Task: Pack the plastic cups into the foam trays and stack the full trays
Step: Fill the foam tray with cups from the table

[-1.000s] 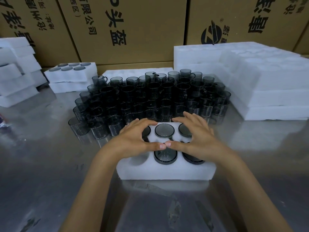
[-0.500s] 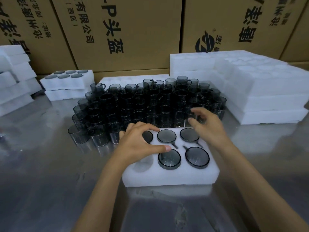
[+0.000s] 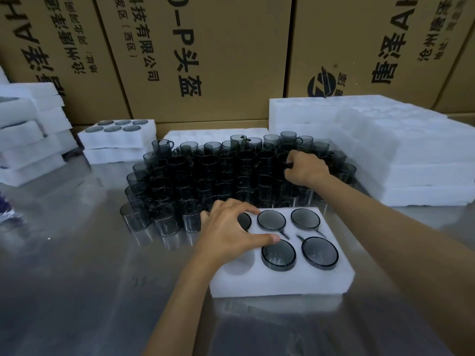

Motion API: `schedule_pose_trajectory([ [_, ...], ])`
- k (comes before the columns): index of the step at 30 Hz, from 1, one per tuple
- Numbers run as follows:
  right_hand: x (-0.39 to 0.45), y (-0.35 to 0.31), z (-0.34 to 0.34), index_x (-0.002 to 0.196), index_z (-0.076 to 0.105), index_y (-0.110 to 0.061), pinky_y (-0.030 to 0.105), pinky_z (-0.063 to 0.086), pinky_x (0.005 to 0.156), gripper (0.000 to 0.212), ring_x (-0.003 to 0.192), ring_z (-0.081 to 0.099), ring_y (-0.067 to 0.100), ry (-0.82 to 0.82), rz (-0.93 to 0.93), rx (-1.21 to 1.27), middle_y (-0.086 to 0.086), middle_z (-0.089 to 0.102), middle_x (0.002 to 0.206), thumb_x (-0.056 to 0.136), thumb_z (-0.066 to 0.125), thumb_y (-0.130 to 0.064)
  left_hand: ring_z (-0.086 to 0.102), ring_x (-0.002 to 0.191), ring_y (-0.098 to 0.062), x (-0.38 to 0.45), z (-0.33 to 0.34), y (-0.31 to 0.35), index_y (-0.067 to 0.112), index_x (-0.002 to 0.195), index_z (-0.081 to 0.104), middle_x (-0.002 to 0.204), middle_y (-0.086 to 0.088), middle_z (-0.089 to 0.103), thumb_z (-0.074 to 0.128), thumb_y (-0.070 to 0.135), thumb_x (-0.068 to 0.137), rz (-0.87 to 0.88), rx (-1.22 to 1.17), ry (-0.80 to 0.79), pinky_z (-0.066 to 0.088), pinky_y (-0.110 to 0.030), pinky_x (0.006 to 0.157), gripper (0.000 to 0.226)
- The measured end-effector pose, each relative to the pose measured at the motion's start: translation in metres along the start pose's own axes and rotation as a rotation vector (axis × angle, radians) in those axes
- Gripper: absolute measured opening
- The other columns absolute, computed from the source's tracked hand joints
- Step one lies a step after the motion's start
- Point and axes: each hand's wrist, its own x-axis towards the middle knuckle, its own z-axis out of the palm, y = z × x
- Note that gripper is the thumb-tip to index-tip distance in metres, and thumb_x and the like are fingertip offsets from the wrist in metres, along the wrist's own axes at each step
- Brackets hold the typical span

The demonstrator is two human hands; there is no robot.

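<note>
Reaching into the crowded cups [image 3: 231,173] on the tabletop [image 3: 77,278], right hand [image 3: 305,168] clenched around one; left hand [image 3: 228,232] resting, fingers loosely spread, on the foam tray [image 3: 277,281], one pocket unfilled. Lifting carelessly risks toppling neighbours.

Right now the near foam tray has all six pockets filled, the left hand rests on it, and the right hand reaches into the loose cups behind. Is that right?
Not quite. In the head view the foam tray holds five cups; its near-left pocket is empty. The left hand does rest on it, and the right hand reaches into the loose cups.
</note>
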Motion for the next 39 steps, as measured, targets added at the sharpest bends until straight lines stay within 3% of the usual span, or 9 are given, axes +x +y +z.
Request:
schedule_pose_trajectory([
  [6, -0.026, 0.007, 0.002, 0.109, 0.06, -0.015, 0.037, 0.044, 0.08, 0.017, 0.102, 0.057, 0.032, 0.237, -0.163, 0.005, 0.007, 0.066, 0.101, 0.093, 0.062, -0.02, 0.031, 0.118, 0.0, 0.001, 0.002, 0.001, 0.051, 0.105, 0.061, 0.121, 0.029, 0.049, 0.063, 0.09, 0.047, 0.0, 0.005, -0.013, 0.018, -0.033, 0.098, 0.07],
  [11, -0.067, 0.005, -0.004, 0.095, 0.061, -0.023, 0.03, 0.041, 0.07, 0.018, 0.084, 0.051, 0.02, 0.288, -0.353, 0.286, -0.009, 0.06, 0.079, 0.085, 0.074, -0.016, 0.039, 0.122, -0.003, 0.0, -0.001, 0.005, 0.048, 0.122, 0.055, 0.11, 0.028, 0.054, 0.059, 0.089, 0.056, -0.105, -0.195, 0.071, 0.037, -0.035, 0.097, 0.078],
  [14, -0.096, -0.004, -0.003, 0.096, 0.061, -0.025, 0.026, 0.036, 0.07, 0.021, 0.086, 0.043, 0.01, 0.226, -0.503, 0.327, -0.015, 0.057, 0.086, 0.084, 0.075, -0.014, 0.04, 0.127, -0.004, 0.0, -0.006, 0.006, 0.046, 0.14, 0.042, 0.12, 0.028, 0.055, 0.063, 0.072, 0.077, -0.107, -0.221, 0.249, 0.032, -0.042, 0.109, 0.071],
  [18, -0.118, -0.017, -0.001, 0.1, 0.059, -0.021, 0.036, 0.043, 0.082, 0.024, 0.096, 0.042, 0.015, 0.171, -0.66, 0.284, -0.006, 0.055, 0.097, 0.084, 0.071, -0.006, 0.042, 0.131, -0.007, 0.0, -0.011, 0.008, 0.055, 0.147, 0.026, 0.135, 0.02, 0.052, 0.074, 0.037, 0.087, 0.038, -0.262, 0.154, 0.032, -0.048, 0.114, 0.079],
  [25, -0.137, -0.033, 0.023, 0.14, 0.037, -0.044, 0.011, 0.045, 0.087, 0.079, 0.11, 0.053, 0.001, 0.175, -0.488, 0.819, -0.014, 0.042, 0.133, 0.082, 0.07, -0.001, 0.057, 0.103, -0.002, -0.001, -0.01, 0.014, 0.04, 0.118, 0.049, 0.107, 0.022, 0.061, 0.079, 0.036, 0.075, 0.14, -0.18, 0.463, 0.035, -0.032, 0.096, 0.053],
  [29, -0.139, -0.05, 0.035, 0.137, 0.044, -0.029, 0.014, 0.05, 0.082, 0.07, 0.102, 0.061, 0.006, 0.059, -0.331, 1.134, -0.011, 0.057, 0.123, 0.08, 0.081, -0.01, 0.045, 0.097, 0.015, -0.003, -0.011, 0.01, 0.037, 0.111, 0.041, 0.096, 0.022, 0.054, 0.073, 0.042, 0.073, 0.122, -0.063, 0.598, 0.036, -0.035, 0.086, 0.05],
  [31, -0.139, -0.053, 0.037, 0.126, 0.054, -0.027, 0.013, 0.051, 0.079, 0.059, 0.099, 0.064, 0.002, 0.035, -0.333, 1.179, -0.01, 0.065, 0.115, 0.077, 0.085, -0.016, 0.049, 0.095, 0.013, -0.003, -0.015, 0.012, 0.038, 0.105, 0.038, 0.093, 0.021, 0.055, 0.076, 0.044, 0.071, 0.101, -0.145, 0.541, 0.045, -0.038, 0.081, 0.051],
  [35, -0.14, -0.045, 0.035, 0.109, 0.06, -0.025, 0.013, 0.05, 0.075, 0.044, 0.092, 0.067, 0.001, 0.052, -0.3, 1.2, -0.01, 0.07, 0.097, 0.075, 0.087, -0.019, 0.061, 0.086, -0.002, -0.003, -0.034, 0.009, 0.043, 0.105, 0.045, 0.1, 0.019, 0.063, 0.081, 0.041, 0.058, 0.087, -0.548, 0.078, 0.05, -0.022, 0.068, 0.059],
  [39, -0.144, -0.026, 0.022, 0.106, 0.062, -0.032, 0.018, 0.05, 0.078, 0.043, 0.097, 0.066, 0.008, -0.11, -0.4, 1.076, -0.009, 0.07, 0.101, 0.073, 0.088, -0.02, 0.065, 0.105, -0.013, -0.006, -0.062, -0.012, 0.037, 0.11, 0.062, 0.117, 0.005, 0.067, 0.075, 0.03, 0.067, 0.055, -0.71, -0.15, 0.054, -0.027, 0.083, 0.046],
])
